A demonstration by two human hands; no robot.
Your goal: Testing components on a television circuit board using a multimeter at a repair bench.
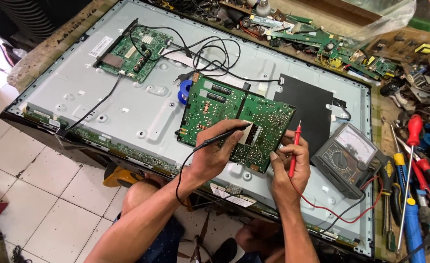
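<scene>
A large green circuit board [215, 109] lies solder side up on the grey metal back of an opened flat screen [78, 83]. My left hand [217, 153] grips a black test probe [224, 135] whose tip rests on the board near its middle. My right hand [288, 168] pinches a red test probe [294, 148] upright at the board's right edge and also steadies that edge. Red and black leads run to an analogue meter [349, 156] lying to the right on the panel.
A smaller green board [134, 53] with black cables sits at the panel's far left. A blue reel [185, 91] lies behind the big board. Screwdrivers [410, 160] and pliers crowd the right side; loose boards and parts [332, 48] fill the back. White tiles lie below left.
</scene>
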